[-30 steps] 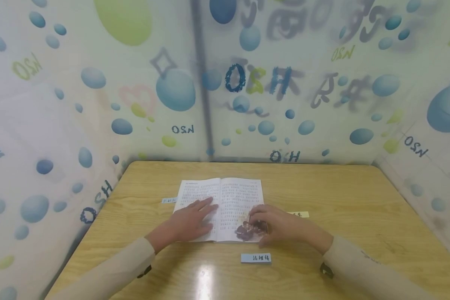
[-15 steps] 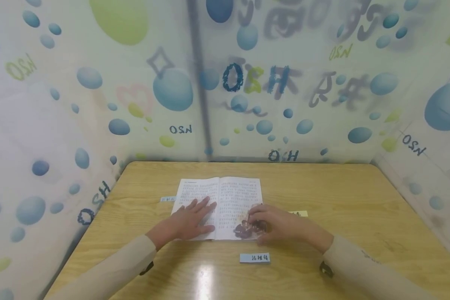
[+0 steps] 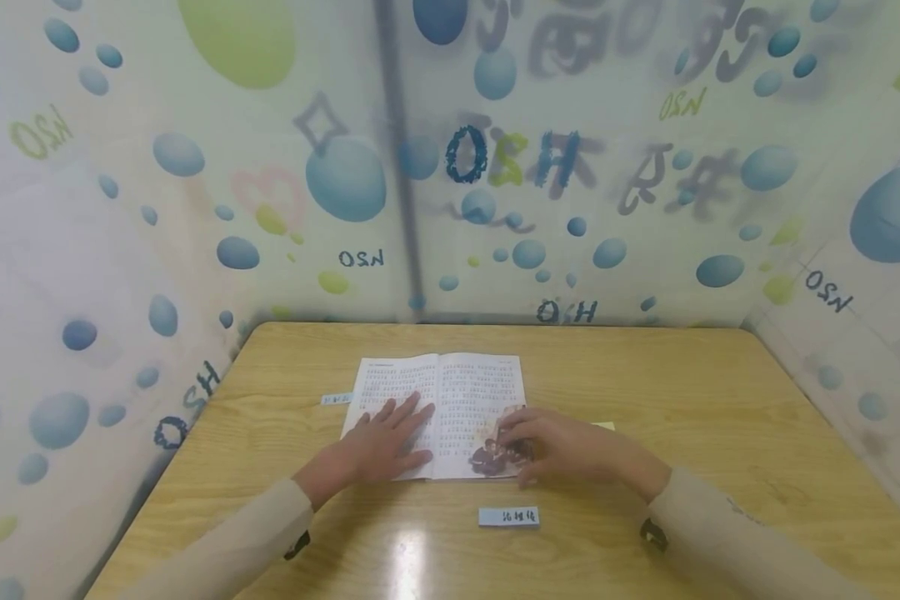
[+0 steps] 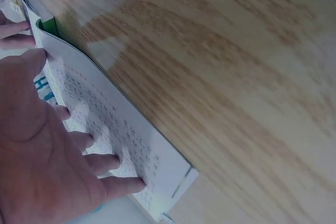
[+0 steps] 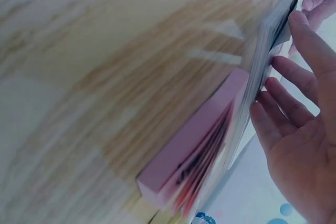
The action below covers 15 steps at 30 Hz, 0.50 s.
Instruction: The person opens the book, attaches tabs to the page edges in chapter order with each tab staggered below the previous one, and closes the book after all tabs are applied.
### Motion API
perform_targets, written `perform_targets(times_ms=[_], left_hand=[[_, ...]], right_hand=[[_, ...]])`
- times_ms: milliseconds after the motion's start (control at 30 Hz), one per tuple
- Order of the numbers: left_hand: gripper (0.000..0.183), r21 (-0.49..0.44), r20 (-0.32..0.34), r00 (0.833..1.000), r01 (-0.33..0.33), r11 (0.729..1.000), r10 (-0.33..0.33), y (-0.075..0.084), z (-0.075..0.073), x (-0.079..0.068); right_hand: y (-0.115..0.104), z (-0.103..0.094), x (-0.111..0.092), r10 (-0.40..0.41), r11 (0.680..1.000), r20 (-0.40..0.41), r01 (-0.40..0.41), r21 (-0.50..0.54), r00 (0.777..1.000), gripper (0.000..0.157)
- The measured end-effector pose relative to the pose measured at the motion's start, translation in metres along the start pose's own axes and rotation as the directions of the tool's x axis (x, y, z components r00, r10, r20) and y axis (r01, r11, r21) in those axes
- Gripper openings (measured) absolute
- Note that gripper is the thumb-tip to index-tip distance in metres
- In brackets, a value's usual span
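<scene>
An open book (image 3: 461, 392) lies on the wooden table, with printed text on both pages and a dark picture at the lower right corner. My left hand (image 3: 382, 442) rests palm down on the left page, its fingers spread. In the left wrist view its fingertips (image 4: 137, 184) touch the paper. Over the right page's outer edge is my right hand (image 3: 562, 446), fingers loosely bent and touching the page by the picture. The right wrist view shows those fingers (image 5: 265, 124) against the book's edge, with nothing gripped. Part of the picture is hidden beneath the hand.
A blue paper label (image 3: 508, 517) with handwriting lies in front of the book. Another blue slip (image 3: 336, 399) shows at its left edge, and a yellow slip (image 3: 604, 426) behind my right hand. A pink slip (image 5: 173, 150) appears beside the book. Patterned walls (image 3: 330, 300) enclose the table.
My right hand has shifted slightly to the right and covers more of the yellow slip. The left hand stays on the left page. The head view has tilted a little.
</scene>
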State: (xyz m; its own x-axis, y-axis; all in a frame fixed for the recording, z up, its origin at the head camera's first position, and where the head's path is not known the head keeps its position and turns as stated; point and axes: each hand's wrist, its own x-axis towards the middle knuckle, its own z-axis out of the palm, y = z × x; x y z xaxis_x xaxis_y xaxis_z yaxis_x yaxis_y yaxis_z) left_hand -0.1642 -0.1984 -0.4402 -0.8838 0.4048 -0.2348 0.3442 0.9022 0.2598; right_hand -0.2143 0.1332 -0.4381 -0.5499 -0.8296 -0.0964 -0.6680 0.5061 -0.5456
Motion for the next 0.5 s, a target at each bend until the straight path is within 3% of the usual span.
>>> perform_targets(times_ms=[233,500], left_hand=[[0.07,-0.021,-0.01,1.0,-0.002,1.0,0.001,0.007,-0.003,0.0],[0.07,-0.042,-0.009,1.0,0.003,0.999,-0.003,0.014,-0.004,0.01]], right_hand=[[-0.002,-0.003,0.0,-0.018,0.999,-0.007,0.018,-0.031,1.0,0.037],[0.003,-0.004,-0.004,-0.005,0.991,-0.028,0.001,-0.13,1.0,0.036]])
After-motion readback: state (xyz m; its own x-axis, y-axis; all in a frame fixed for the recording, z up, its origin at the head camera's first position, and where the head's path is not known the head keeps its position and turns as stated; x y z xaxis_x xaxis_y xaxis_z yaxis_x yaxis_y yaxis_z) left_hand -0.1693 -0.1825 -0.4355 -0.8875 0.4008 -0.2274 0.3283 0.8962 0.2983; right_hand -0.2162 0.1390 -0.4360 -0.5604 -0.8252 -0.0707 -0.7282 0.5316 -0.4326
